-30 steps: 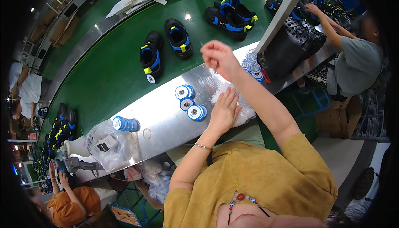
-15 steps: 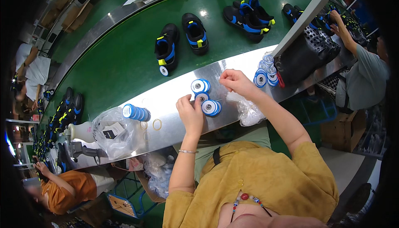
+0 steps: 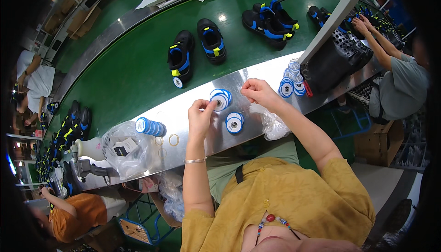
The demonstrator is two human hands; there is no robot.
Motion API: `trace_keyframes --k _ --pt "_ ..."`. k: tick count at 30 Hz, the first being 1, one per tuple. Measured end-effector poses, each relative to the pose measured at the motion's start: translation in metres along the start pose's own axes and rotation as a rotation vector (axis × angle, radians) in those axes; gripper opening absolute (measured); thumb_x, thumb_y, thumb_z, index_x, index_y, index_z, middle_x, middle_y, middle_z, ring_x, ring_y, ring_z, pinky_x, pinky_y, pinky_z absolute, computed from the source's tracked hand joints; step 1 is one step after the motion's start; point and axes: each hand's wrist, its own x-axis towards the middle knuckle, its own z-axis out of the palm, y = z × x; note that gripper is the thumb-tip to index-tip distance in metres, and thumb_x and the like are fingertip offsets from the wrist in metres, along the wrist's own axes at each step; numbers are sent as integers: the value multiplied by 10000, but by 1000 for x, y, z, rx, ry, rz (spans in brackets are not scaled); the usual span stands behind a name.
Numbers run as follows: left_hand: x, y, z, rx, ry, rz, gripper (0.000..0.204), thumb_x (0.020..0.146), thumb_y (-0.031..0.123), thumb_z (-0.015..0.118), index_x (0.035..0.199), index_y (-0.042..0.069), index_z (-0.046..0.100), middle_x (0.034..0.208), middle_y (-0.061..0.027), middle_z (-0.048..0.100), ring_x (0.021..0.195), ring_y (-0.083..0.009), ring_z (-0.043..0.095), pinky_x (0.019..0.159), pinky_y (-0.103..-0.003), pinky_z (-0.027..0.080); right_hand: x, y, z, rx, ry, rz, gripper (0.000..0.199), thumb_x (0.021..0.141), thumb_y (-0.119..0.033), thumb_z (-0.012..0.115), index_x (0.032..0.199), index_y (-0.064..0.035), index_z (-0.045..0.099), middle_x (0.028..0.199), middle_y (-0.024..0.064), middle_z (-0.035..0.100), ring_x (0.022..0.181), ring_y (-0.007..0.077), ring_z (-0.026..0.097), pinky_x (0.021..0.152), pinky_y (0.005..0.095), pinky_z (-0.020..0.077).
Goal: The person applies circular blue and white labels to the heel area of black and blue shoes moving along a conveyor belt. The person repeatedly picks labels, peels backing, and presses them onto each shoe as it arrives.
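Thumb and fingers of my left hand [image 3: 200,119] pinch a round blue-and-white tag [image 3: 221,100]. It overlaps a small pile of like tags [image 3: 220,92] on the metal table edge. My right hand [image 3: 260,94] is held just right of that pile with its fingertips pressed together; anything between them is too small to make out. Nearer to me lies a second little pile of round tags [image 3: 234,122]. Beyond the hands, a black-and-blue shoe [image 3: 181,55] with yellow tabs has a round tag [image 3: 178,82] at its heel. Its companion shoe [image 3: 212,42] stands beside it.
More round tags lie in a row [image 3: 149,126] at left and a cluster [image 3: 291,83] at right. Rubber bands [image 3: 173,140], plastic bags [image 3: 126,148] and a tape-gun-like tool [image 3: 89,168] lie leftward. A slanted post [image 3: 333,22] rises at right. Co-workers sit on both sides.
My left hand has moved slightly away from me, carrying the round tag from between the piles to the far pile. My right hand stays pinched nearby. The shoes have shifted slightly in view.
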Motion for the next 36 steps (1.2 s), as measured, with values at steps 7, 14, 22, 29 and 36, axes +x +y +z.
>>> trace_keyframes --k 7,14,22,29,36 --pt "35 -27 6 361 101 124 150 827 89 706 832 -56 670 701 -76 639 572 -92 548 514 -234 442 -1 -2 3 5 9 -8 80 905 -123 615 895 -46 596 633 -41 515 557 35 446 502 194 323" --pt "23 -9 4 252 87 87 146 851 105 689 842 -38 661 691 -50 616 615 -101 556 533 -238 445 2 9 1 -3 4 -23 83 903 -118 613 904 -37 597 641 -39 523 563 35 449 514 196 336" --pt "-1 26 20 -197 27 1 123 947 82 560 880 -18 536 794 -60 596 636 -103 584 461 -217 485 9 0 29 -183 24 -237 134 895 -134 624 873 -2 621 662 -46 536 598 42 434 550 213 357" --pt "-5 21 31 -44 37 220 131 894 27 629 1013 -27 628 854 -51 639 723 -87 595 591 -219 524 7 -20 40 -365 134 -418 140 876 -136 637 869 4 640 615 56 569 553 93 479 516 266 396" --pt "-3 15 35 62 106 328 104 846 39 681 924 -24 652 817 -56 640 655 -100 569 594 -236 476 4 -30 39 -609 210 -505 138 839 -157 593 772 -42 629 687 167 627 650 368 618 569 445 474"
